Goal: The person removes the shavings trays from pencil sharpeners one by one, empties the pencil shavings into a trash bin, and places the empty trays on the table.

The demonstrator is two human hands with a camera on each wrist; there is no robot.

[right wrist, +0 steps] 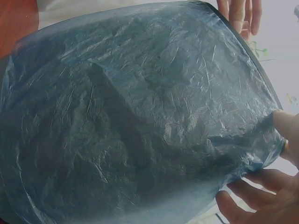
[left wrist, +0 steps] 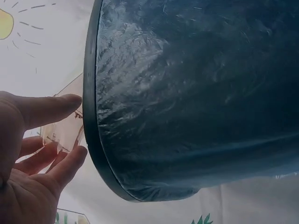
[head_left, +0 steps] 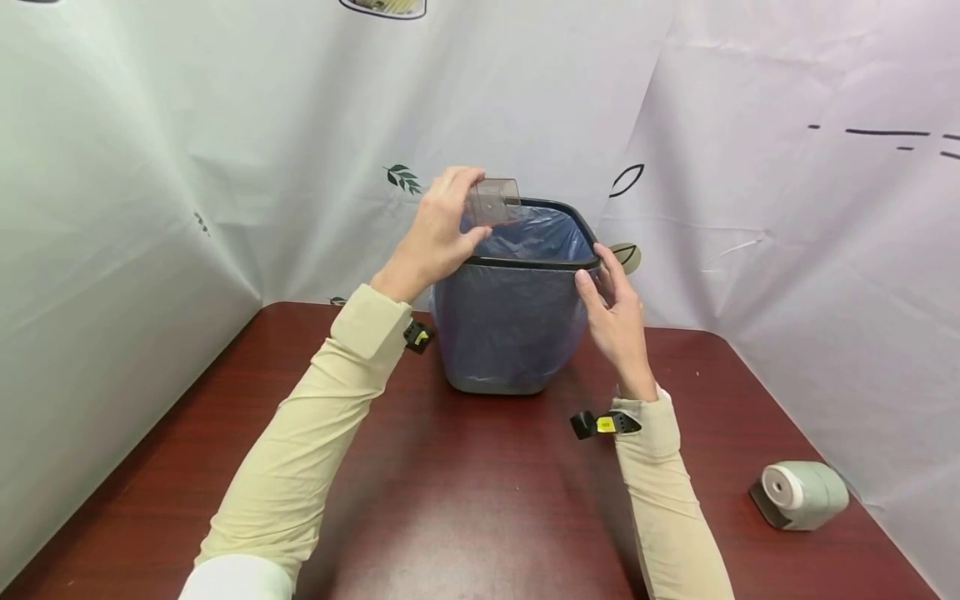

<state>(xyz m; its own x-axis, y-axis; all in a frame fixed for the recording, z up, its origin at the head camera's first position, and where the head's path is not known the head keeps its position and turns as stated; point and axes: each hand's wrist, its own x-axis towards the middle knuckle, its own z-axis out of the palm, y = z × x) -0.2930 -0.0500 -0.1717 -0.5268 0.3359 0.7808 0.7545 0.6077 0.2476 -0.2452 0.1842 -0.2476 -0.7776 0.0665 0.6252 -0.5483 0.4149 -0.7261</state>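
Near right, a pale green, white-ended rounded container lies on the dark red counter. Your right fingers grip the corner of the black-rimmed, blue-plastic-lined bin — its front wall hides the bottom. Your left fingers hold a clear brownish plastic box at the rim — white printed sheeting behind.

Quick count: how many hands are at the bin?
2. Left hand holds a clear plastic piece at the black rim, on the left; right hand grips the bin at its near right corner.
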